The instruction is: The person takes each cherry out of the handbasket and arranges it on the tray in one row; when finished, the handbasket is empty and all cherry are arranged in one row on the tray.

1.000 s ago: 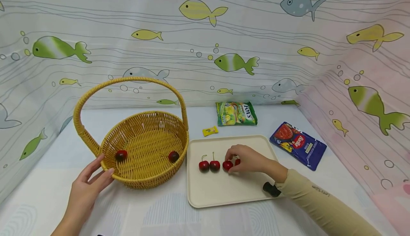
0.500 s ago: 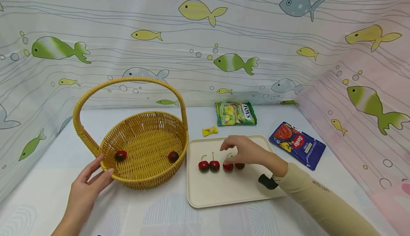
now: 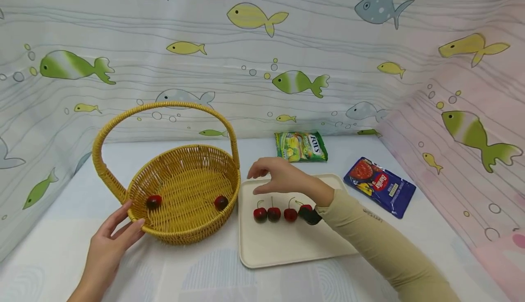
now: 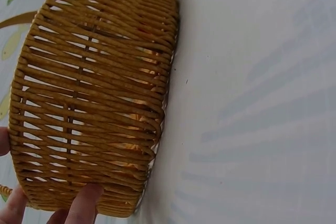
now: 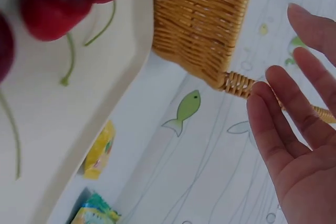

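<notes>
Head view: Four cherries (image 3: 274, 214) line up on a cream tray (image 3: 283, 249), the row's long axis running left to right and the stems pointing toward the backdrop, except the rightmost, which leans left; a black device (image 3: 311, 217) beneath the right wrist partly covers that cherry. The right hand (image 3: 279, 176) hangs above the tray's far-left part, thumb well apart from its relaxed fingers, holding nothing, fingertips toward a wicker basket (image 3: 197, 231). The left hand (image 3: 107, 243) lightly grips the basket's near-left rim; the handle arches upright, left to right, over two more cherries (image 3: 221, 203) inside. The step in hand appears to be passing cherries between basket and tray; the next move likely calls for the bare fingers to clear the rim and pinch one fruit gently. Beyond lie a green candy bag (image 3: 301, 147) and, right, a blue pouch (image 3: 379, 187).
</notes>
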Motion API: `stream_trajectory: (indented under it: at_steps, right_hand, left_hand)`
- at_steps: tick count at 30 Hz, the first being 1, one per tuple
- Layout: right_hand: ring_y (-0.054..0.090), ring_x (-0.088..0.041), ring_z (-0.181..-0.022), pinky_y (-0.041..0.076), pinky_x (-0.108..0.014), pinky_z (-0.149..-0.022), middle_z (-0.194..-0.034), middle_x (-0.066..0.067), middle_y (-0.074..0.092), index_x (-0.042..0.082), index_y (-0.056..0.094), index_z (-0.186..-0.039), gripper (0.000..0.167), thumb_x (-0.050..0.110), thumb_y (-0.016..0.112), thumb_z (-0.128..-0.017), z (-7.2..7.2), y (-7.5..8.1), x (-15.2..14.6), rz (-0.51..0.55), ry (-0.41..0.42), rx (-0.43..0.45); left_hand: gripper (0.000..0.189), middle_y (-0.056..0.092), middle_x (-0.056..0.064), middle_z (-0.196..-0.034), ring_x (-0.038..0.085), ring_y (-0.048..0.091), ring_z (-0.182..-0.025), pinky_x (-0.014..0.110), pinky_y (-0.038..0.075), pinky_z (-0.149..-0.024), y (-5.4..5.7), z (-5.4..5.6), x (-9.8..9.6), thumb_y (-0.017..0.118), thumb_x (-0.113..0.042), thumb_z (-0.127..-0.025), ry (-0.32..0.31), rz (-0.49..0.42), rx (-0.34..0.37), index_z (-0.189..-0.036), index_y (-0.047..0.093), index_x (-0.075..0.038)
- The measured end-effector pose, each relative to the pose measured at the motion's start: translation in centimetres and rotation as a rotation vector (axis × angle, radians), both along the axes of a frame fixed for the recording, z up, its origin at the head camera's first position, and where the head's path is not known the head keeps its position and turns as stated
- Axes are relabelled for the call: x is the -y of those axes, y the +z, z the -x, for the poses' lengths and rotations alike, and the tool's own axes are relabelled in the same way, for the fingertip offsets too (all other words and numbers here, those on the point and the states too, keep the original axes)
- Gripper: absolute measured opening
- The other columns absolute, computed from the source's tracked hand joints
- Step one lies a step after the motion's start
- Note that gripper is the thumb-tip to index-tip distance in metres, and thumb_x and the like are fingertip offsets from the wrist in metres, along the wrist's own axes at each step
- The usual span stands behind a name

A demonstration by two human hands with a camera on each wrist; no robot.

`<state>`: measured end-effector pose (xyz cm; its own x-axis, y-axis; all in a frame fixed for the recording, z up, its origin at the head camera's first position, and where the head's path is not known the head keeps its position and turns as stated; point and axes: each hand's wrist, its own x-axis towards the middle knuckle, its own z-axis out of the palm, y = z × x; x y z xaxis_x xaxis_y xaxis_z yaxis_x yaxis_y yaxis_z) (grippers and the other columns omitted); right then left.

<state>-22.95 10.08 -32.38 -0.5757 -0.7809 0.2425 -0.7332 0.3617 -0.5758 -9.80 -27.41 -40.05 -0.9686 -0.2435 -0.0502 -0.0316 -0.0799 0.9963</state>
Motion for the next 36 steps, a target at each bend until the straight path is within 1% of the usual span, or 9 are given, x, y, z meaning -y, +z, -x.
stream_trajectory:
  at_steps: [4,9,11,13,19,23,27,31,36]
  right_hand:
    - [0.055,-0.009,-0.086,0.051,-0.024,-0.078,-0.096,0.001,0.062,0.008,0.066,-0.100,0.026,0.014,0.078,-0.077,0.6,0.2,1.6,-0.001,0.036,-0.003]
    - [0.056,-0.015,-0.088,0.051,-0.024,-0.080,-0.098,-0.003,0.062,0.005,0.065,-0.101,0.027,0.011,0.077,-0.078,1.1,0.7,3.6,-0.015,0.084,0.020]
    - [0.057,-0.017,-0.089,0.051,-0.026,-0.081,-0.099,-0.002,0.062,0.006,0.065,-0.102,0.027,0.010,0.077,-0.078,1.2,0.9,4.5,-0.026,0.099,0.032]
    - [0.058,-0.018,-0.091,0.050,-0.024,-0.081,-0.099,-0.002,0.062,0.006,0.064,-0.102,0.027,0.010,0.076,-0.078,1.3,1.2,5.2,-0.037,0.110,0.046]
    - [0.056,-0.013,-0.091,0.048,-0.018,-0.080,-0.099,0.000,0.060,0.007,0.064,-0.104,0.028,0.010,0.076,-0.079,1.7,1.9,7.5,-0.064,0.148,0.070]
    - [0.054,-0.010,-0.089,0.047,-0.016,-0.079,-0.098,0.000,0.060,0.007,0.064,-0.105,0.028,0.010,0.075,-0.079,1.9,2.2,9.2,-0.081,0.167,0.070]
    - [0.053,-0.011,-0.088,0.045,-0.013,-0.075,-0.095,0.001,0.059,0.009,0.064,-0.105,0.027,0.012,0.075,-0.080,2.2,2.4,10.9,-0.120,0.181,0.063]
    - [0.053,-0.009,-0.085,0.044,-0.013,-0.071,-0.092,0.003,0.058,0.010,0.065,-0.105,0.027,0.014,0.075,-0.080,2.5,2.3,12.7,-0.155,0.187,0.074]
    - [0.053,-0.005,-0.086,0.044,-0.010,-0.074,-0.094,0.003,0.059,0.012,0.065,-0.105,0.027,0.015,0.075,-0.081,2.8,1.9,15.1,-0.186,0.192,0.112]
  left_hand:
    - [0.069,0.038,-0.001,-0.119,-0.003,0.059,-0.091,0.021,0.055,-0.072,-0.1,0.1,0.0,0.067,-0.007,-0.086,0.010,-0.004,0.013,-0.145,0.032,-0.010]
    - [0.070,0.036,0.002,-0.123,-0.006,0.058,-0.090,0.021,0.055,-0.071,-0.3,0.0,0.0,0.068,-0.009,-0.086,0.021,0.015,0.038,-0.146,0.031,-0.011]
    - [0.071,0.035,0.002,-0.124,-0.007,0.057,-0.090,0.021,0.055,-0.071,-0.3,0.0,0.1,0.067,-0.010,-0.086,0.019,0.020,0.041,-0.146,0.030,-0.011]
    - [0.071,0.034,0.003,-0.126,-0.007,0.057,-0.090,0.021,0.055,-0.071,-0.3,0.0,0.0,0.067,-0.010,-0.086,0.017,0.021,0.041,-0.146,0.030,-0.011]
    - [0.072,0.032,0.005,-0.128,-0.008,0.057,-0.089,0.020,0.055,-0.070,-0.3,0.1,0.0,0.068,-0.012,-0.086,0.022,0.035,0.058,-0.147,0.030,-0.013]
    - [0.071,0.028,0.008,-0.133,-0.008,0.056,-0.090,0.020,0.055,-0.071,-0.1,0.1,-0.1,0.067,-0.011,-0.087,0.019,0.026,0.054,-0.147,0.029,-0.013]
    - [0.072,0.025,0.010,-0.137,-0.008,0.056,-0.090,0.020,0.055,-0.071,-0.1,0.2,0.0,0.067,-0.012,-0.086,0.020,0.027,0.059,-0.147,0.029,-0.014]
    - [0.072,0.027,0.010,-0.135,-0.008,0.056,-0.090,0.020,0.055,-0.071,-0.1,0.2,0.0,0.068,-0.012,-0.086,0.026,0.030,0.062,-0.147,0.030,-0.014]
    - [0.071,0.032,0.007,-0.130,-0.007,0.057,-0.089,0.020,0.055,-0.071,-0.3,0.2,0.0,0.068,-0.011,-0.086,0.034,0.023,0.048,-0.146,0.031,-0.012]
